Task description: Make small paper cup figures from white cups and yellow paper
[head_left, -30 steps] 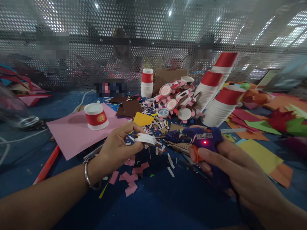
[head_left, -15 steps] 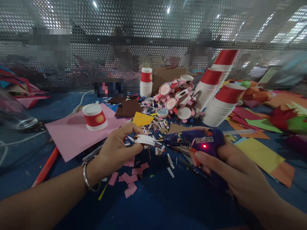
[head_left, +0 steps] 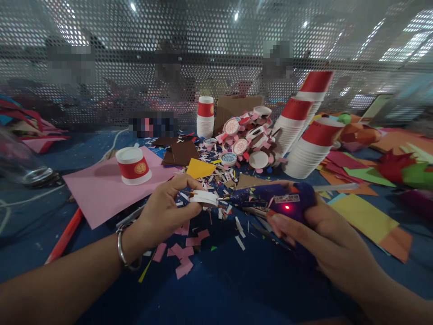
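Between the thumb and fingers of my left hand is a small round white disc, shaped like a cut-off paper cup bottom, held edge-on. My right hand is wrapped round a dark blue glue gun with a red light glowing on its side. The gun's metal nozzle meets the right edge of the disc. A clear glue stick pokes out of the gun's back end. Beneath the gun lie scissors, partly hidden. Small pink paper pieces are scattered below my left hand.
A red and white paper cup stands on a pink sheet. Behind the hands are a heap of cut cup bottoms and stacked paper cups. Coloured paper lies right, an orange-red stick left. A perforated metal screen closes the back.
The view has shifted very slightly. Both hands keep the same position, with the nozzle still at the disc's edge; my right index finger seems slightly more drawn in at the trigger.
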`<state>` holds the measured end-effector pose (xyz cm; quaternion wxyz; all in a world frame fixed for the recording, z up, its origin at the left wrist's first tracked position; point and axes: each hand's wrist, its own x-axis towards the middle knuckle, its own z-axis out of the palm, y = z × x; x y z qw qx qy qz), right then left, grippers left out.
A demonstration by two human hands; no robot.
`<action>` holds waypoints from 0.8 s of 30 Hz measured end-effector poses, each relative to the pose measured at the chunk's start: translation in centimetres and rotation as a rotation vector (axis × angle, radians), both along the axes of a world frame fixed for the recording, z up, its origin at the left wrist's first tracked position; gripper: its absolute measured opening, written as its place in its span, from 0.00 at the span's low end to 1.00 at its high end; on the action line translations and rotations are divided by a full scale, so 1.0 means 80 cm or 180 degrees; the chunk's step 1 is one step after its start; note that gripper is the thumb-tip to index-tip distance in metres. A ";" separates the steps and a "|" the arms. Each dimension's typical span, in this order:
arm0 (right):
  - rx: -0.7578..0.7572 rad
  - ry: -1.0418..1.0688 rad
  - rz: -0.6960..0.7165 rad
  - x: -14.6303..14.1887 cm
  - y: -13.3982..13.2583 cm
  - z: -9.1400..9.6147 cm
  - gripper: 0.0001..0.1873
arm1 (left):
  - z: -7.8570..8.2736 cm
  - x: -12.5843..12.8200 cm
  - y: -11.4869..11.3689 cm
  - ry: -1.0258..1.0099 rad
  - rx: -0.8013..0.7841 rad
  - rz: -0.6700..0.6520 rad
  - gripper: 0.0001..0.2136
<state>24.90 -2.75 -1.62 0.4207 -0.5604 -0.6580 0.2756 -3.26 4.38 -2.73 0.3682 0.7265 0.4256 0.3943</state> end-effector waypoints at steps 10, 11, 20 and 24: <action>0.0043 -0.0281 0.0058 -0.001 0.002 0.003 0.24 | -0.002 -0.001 0.001 0.0014 -0.0097 -0.0013 0.05; 0.0064 -0.0304 0.0058 -0.001 0.002 0.003 0.24 | -0.002 -0.001 0.002 0.0012 -0.0103 -0.0022 0.06; 0.0025 -0.0202 0.0027 0.000 0.002 0.000 0.22 | 0.000 0.000 0.003 -0.0032 -0.0181 -0.0080 0.06; 0.0064 -0.0236 0.0008 0.000 0.004 0.000 0.24 | 0.001 0.001 0.003 -0.0037 -0.0203 -0.0083 0.05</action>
